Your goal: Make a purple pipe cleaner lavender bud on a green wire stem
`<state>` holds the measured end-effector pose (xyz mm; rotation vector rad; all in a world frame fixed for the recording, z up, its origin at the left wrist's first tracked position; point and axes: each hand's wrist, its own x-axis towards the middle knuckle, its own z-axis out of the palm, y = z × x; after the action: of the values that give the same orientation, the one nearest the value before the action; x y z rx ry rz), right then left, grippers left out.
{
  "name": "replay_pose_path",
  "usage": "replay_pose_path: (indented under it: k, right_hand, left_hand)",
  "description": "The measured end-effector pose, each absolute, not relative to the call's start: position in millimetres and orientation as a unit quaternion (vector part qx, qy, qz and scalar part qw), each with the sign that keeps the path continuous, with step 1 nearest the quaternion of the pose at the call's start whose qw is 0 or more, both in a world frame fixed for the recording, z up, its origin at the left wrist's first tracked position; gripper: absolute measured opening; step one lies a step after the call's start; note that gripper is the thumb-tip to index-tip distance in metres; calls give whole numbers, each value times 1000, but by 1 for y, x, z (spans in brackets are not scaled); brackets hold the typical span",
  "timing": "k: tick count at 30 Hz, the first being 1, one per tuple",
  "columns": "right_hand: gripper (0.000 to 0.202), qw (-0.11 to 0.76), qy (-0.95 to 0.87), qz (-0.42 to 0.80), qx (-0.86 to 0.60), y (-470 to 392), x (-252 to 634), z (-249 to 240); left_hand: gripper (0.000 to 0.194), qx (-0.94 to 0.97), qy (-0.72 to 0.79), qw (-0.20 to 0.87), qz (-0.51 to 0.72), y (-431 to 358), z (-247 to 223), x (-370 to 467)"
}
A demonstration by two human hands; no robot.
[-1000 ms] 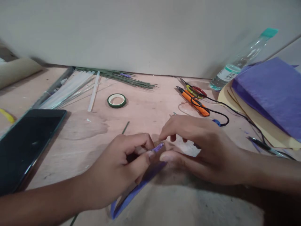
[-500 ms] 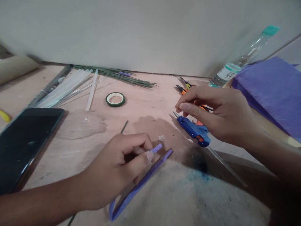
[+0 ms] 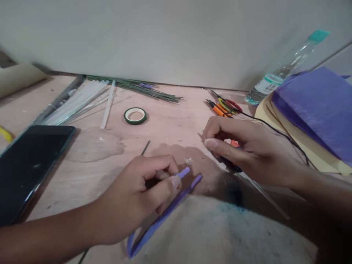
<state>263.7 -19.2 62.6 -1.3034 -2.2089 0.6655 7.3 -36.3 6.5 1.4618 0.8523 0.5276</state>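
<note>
Between the thumb and fingers of my left hand (image 3: 143,194) is a purple paper strip (image 3: 159,221), its wrapped tip poking out past my thumb and its long end folded back below. A thin green stem (image 3: 146,147) shows behind that hand. My right hand (image 3: 244,150) lies over the blue glue gun (image 3: 233,165), its thumb and fingertips drawn together. The hand hides most of the gun, so whether it is gripped is unclear. A clear glue stick (image 3: 265,196) sticks out of the gun's back, toward the lower right.
Green tape roll (image 3: 135,116), green stems (image 3: 137,89), glue sticks (image 3: 79,101) and a phone (image 3: 35,165) lie at the left and back. Scissors (image 3: 232,105), an orange cutter (image 3: 218,108), a bottle (image 3: 275,80) and purple sheets (image 3: 316,113) are at the right.
My right hand has moved down over the glue gun, now covering most of it and uncovering the scissors and a black cord. My left hand is almost unmoved.
</note>
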Motion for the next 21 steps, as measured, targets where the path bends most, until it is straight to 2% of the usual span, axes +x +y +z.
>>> replay_pose_path:
  k: [3,7,13,18,21]
  right_hand:
    - [22,274,-782,291,-477,-19,266,57]
    - [21,300,-759,331,-475,-18,268,53]
    - [48,315,-774,233,-497,-18,269,55]
    - [33,395,-743,231,-488,-11,276,52]
    - [34,444,-704,232,-503,-7,281,49]
  left_hand:
    - [29,635,374,637,224,-36,7,8]
    - [29,630,371,644,225,-35,6,8]
    - [30,636,361,642,231,-36,7,6]
    - [29,633,382,641,205,-36,9,6]
    - [32,620,384,651,210,-36,7,8]
